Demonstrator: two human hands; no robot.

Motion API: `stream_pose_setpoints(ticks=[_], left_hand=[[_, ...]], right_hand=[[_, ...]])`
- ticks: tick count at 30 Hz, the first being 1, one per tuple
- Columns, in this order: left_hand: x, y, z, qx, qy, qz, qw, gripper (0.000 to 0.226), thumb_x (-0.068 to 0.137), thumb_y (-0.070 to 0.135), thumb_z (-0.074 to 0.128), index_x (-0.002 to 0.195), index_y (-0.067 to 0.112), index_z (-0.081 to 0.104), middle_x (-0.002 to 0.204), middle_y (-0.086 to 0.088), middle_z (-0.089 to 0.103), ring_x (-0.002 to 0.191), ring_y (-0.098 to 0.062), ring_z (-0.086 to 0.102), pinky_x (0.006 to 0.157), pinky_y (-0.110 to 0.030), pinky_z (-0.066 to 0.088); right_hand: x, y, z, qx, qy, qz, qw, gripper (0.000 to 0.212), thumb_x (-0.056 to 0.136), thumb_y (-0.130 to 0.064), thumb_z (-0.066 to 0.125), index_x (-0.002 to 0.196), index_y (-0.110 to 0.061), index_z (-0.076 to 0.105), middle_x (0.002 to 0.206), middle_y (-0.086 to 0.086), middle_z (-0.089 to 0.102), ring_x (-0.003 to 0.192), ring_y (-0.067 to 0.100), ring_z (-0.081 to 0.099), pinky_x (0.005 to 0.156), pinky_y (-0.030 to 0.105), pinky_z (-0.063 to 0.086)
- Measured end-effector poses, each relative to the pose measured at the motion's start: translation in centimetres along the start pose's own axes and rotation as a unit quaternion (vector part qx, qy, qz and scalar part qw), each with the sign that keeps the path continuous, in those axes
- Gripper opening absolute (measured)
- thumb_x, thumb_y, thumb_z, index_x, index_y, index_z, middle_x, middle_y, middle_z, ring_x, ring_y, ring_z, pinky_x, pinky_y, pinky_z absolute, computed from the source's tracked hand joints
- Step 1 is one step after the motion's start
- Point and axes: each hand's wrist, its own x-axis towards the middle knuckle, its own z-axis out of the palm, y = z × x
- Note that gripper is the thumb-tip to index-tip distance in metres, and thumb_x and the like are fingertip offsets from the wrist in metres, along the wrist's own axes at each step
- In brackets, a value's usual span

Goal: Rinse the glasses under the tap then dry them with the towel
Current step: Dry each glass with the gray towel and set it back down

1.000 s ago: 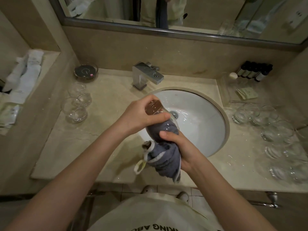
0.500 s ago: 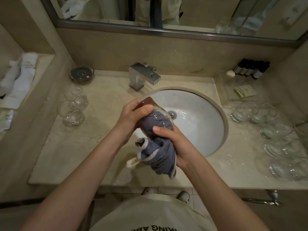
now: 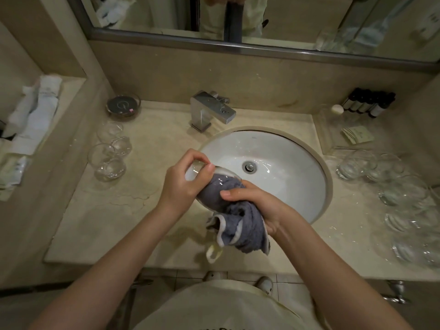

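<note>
At the centre of the frame the left hand (image 3: 183,184) grips a clear round drinking glass (image 3: 202,171) by its base end, fingers and thumb curled around it, the glass tipped on its side with its mouth pointing toward the lower right. A grey terry towel with a pale border (image 3: 238,220) is stuffed into that mouth; the right hand (image 3: 259,203) is closed around the bunched towel just outside the rim, thumb lying across the cloth. The loose end of the towel hangs below both hands, with a small cream loop dangling at its lowest corner. Both hands are above the front left edge of the white oval basin (image 3: 285,172), which is set into the beige marble counter (image 3: 114,210).

The square chrome tap (image 3: 212,110) stands behind the basin, upper centre of the frame; no water is visible at its spout. At centre left of the frame a small group of clear glasses (image 3: 109,156) stands on the counter, near a dark round dish (image 3: 123,106) behind them. At the right edge, more clear glasses (image 3: 400,196) are crowded together on the counter. In the upper right, a row of small dark bottles (image 3: 369,103) lies against the wall, with a folded pale packet (image 3: 357,135) in front. White rolled cloths (image 3: 35,110) lie on a ledge at the far left.
</note>
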Motion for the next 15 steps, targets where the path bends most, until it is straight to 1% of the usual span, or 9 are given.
stream_pose_setpoints(ticks=[2,3,5,6,7,9,11,13,15], left_hand=[[0.2,0.4,-0.4,0.013,0.000,-0.040,0.999,0.029,0.080,0.055,0.055,0.079,0.026,0.058,0.073,0.020,0.061,0.073,-0.003,0.056,0.070,-0.021,0.044],[0.7,0.9,-0.7,0.001,-0.021,-0.120,0.993,0.035,0.082,0.059,0.055,0.074,0.025,0.058,0.065,0.016,0.060,0.066,-0.007,0.054,0.061,-0.022,0.043],[1.8,2.2,-1.6,-0.018,-0.092,-0.329,0.940,0.053,0.088,0.069,0.042,0.066,0.023,0.055,0.051,0.006,0.050,0.045,-0.013,0.044,0.044,-0.020,0.030],[2.2,2.5,-2.1,-0.009,-0.120,-0.386,0.914,0.054,0.089,0.069,0.040,0.068,0.022,0.056,0.048,0.003,0.045,0.038,-0.013,0.039,0.041,-0.017,0.024],[2.4,2.5,-2.5,0.016,-0.136,-0.398,0.907,0.049,0.089,0.066,0.045,0.072,0.022,0.058,0.047,0.002,0.044,0.035,-0.012,0.036,0.041,-0.016,0.021],[2.6,2.3,-2.9,0.039,-0.128,-0.360,0.923,0.039,0.085,0.057,0.060,0.078,0.019,0.060,0.047,0.004,0.044,0.037,-0.014,0.035,0.041,-0.017,0.022],[2.4,2.0,-3.1,0.013,-0.087,-0.297,0.951,0.037,0.077,0.052,0.072,0.076,0.017,0.062,0.047,0.009,0.045,0.041,-0.013,0.037,0.040,-0.017,0.024],[2.1,2.0,-3.5,-0.024,-0.039,-0.169,0.985,0.033,0.073,0.046,0.076,0.077,0.017,0.063,0.052,0.013,0.052,0.044,-0.006,0.043,0.039,-0.015,0.031],[2.2,1.8,-4.4,-0.015,-0.043,-0.051,0.998,0.026,0.073,0.047,0.073,0.081,0.023,0.064,0.071,0.011,0.062,0.059,-0.009,0.056,0.053,-0.020,0.045]], right_hand=[[0.4,0.4,0.2,0.002,0.008,-0.005,1.000,0.030,0.076,-0.004,0.058,0.105,-0.004,0.064,0.091,0.011,0.071,0.081,0.020,0.069,0.074,0.029,0.058],[0.6,0.6,0.4,-0.014,0.021,-0.018,1.000,0.030,0.075,-0.005,0.060,0.105,-0.005,0.064,0.090,0.010,0.072,0.081,0.018,0.069,0.074,0.027,0.057],[1.0,1.0,0.4,-0.104,0.054,-0.060,0.991,0.032,0.073,-0.004,0.064,0.104,-0.009,0.066,0.087,0.002,0.072,0.080,0.013,0.068,0.073,0.023,0.054],[1.2,1.2,0.6,-0.156,0.062,-0.076,0.983,0.033,0.073,-0.004,0.066,0.105,-0.012,0.067,0.086,-0.001,0.072,0.080,0.010,0.067,0.073,0.021,0.053],[1.4,1.4,0.9,-0.195,0.063,-0.086,0.975,0.034,0.074,-0.005,0.067,0.107,-0.013,0.068,0.088,-0.003,0.072,0.083,0.009,0.066,0.076,0.021,0.052],[1.9,1.7,1.5,-0.178,0.050,-0.082,0.979,0.038,0.077,-0.007,0.067,0.115,-0.007,0.066,0.097,0.003,0.071,0.091,0.013,0.065,0.083,0.024,0.051],[2.2,1.5,1.9,-0.083,0.026,-0.064,0.994,0.041,0.076,-0.007,0.071,0.116,-0.003,0.064,0.101,0.011,0.069,0.094,0.018,0.066,0.085,0.027,0.053],[2.7,1.5,1.9,0.029,-0.002,-0.050,0.998,0.050,0.066,-0.014,0.085,0.111,-0.001,0.066,0.102,0.016,0.069,0.092,0.022,0.068,0.085,0.029,0.055],[3.1,1.4,2.3,0.109,-0.035,-0.041,0.993,0.056,0.058,-0.022,0.090,0.107,-0.002,0.070,0.104,0.017,0.069,0.094,0.023,0.068,0.087,0.031,0.055]])
